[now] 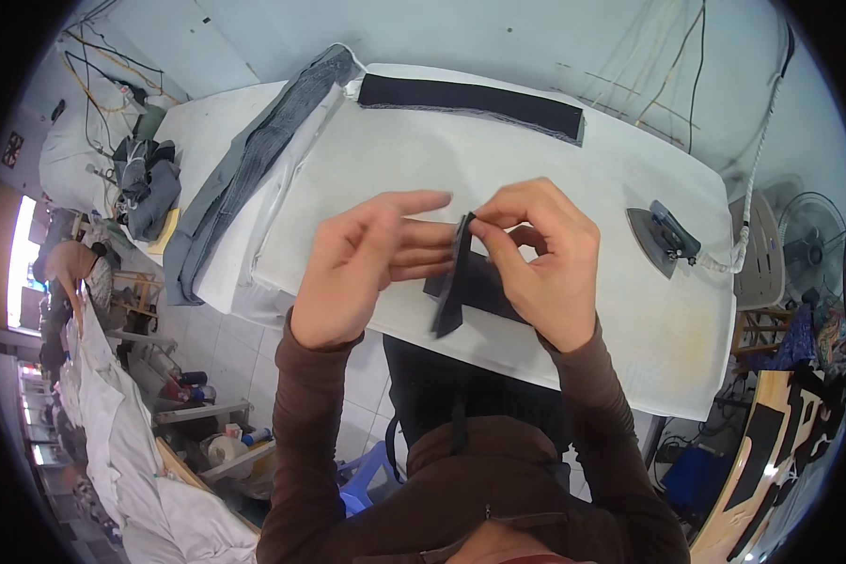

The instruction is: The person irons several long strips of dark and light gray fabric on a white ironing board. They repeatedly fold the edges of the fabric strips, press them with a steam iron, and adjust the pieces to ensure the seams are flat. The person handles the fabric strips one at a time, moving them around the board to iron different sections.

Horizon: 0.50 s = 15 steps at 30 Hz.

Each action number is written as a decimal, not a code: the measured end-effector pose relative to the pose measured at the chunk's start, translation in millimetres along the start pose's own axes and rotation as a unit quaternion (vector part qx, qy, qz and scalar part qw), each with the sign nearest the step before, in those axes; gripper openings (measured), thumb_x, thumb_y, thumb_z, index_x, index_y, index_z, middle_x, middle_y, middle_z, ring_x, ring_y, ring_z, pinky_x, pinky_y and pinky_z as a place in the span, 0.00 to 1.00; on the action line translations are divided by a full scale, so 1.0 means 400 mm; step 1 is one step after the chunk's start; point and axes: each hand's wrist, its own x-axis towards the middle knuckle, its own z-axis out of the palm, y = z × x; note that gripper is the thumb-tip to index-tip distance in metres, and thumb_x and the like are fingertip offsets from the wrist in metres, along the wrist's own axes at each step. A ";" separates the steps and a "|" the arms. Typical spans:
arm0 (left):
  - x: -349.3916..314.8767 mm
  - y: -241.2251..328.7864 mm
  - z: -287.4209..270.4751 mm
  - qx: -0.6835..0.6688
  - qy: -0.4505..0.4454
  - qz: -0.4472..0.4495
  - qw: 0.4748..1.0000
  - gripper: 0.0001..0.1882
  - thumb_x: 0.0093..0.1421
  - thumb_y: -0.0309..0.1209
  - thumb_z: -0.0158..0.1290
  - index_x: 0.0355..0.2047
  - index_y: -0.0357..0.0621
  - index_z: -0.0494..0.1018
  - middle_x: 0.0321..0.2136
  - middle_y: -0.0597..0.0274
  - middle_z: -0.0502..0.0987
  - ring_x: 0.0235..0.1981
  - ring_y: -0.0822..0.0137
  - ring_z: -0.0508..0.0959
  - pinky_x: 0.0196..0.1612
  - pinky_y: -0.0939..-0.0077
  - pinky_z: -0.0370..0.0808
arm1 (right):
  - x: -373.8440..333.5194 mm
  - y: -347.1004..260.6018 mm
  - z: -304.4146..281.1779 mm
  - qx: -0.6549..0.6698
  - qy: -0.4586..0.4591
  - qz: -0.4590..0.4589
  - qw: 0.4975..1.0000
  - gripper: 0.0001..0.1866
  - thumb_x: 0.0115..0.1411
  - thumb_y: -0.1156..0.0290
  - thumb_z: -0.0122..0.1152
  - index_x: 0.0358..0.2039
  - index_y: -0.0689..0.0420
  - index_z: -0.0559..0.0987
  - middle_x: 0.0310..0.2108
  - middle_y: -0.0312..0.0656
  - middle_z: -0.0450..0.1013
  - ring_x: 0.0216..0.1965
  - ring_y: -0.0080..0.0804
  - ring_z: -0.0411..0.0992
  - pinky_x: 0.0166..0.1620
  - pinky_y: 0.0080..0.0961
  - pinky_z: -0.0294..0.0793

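Observation:
A narrow dark fabric strip [453, 293] hangs upright above the near edge of the ironing table. The thumb and fingers of my right hand [553, 258] pinch its upper end. My left hand [355, 261] has its fingers stretched out, their tips reaching the strip's left side; whether they press on it I cannot tell. Beneath the strip lies another dark fabric piece [489, 288], flat on the white table cover [367, 155] and partly hidden by my right hand. Along the far edge rests a long stack of black fabric strips [470, 105].
An iron [663, 237] with a hose lies at the table's right. Long grey fabric [254, 160] drapes over the left side. Beyond the right end stands a fan [808, 240]. White cloth [141, 451] hangs at lower left, and another person [73, 268] bends at far left.

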 end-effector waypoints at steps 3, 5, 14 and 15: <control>0.014 -0.021 0.037 -0.236 -0.024 -0.051 0.970 0.46 0.80 0.64 0.26 0.73 0.31 0.61 0.57 0.29 0.80 0.58 0.41 0.83 0.64 0.46 0.80 | -0.027 -0.008 -0.030 0.020 0.034 0.027 0.999 0.08 0.60 0.83 0.71 0.41 0.63 0.85 0.35 0.44 0.82 0.33 0.32 0.84 0.38 0.27 0.87; 0.022 -0.031 0.059 -0.267 -0.031 -0.056 0.962 0.50 0.77 0.68 0.20 0.74 0.32 0.59 0.61 0.26 0.76 0.63 0.40 0.79 0.68 0.44 0.73 | -0.044 -0.024 -0.050 0.022 0.039 0.054 0.998 0.09 0.61 0.82 0.72 0.43 0.63 0.86 0.35 0.44 0.83 0.35 0.32 0.85 0.41 0.28 0.88; 0.115 -0.184 0.098 -0.191 -0.026 0.042 0.980 0.40 0.81 0.59 0.29 0.71 0.35 0.63 0.60 0.39 0.80 0.66 0.52 0.76 0.74 0.55 0.62 | -0.031 -0.015 -0.257 -0.127 0.005 0.103 0.987 0.07 0.62 0.83 0.69 0.41 0.65 0.86 0.32 0.42 0.84 0.32 0.21 0.82 0.36 0.19 0.80; 0.160 -0.208 0.079 -0.113 0.002 0.077 0.991 0.36 0.81 0.55 0.32 0.68 0.34 0.67 0.59 0.42 0.81 0.65 0.53 0.77 0.73 0.56 0.62 | -0.010 -0.040 -0.281 -0.117 0.008 0.105 0.988 0.07 0.63 0.84 0.68 0.41 0.65 0.86 0.31 0.40 0.84 0.32 0.19 0.81 0.38 0.19 0.80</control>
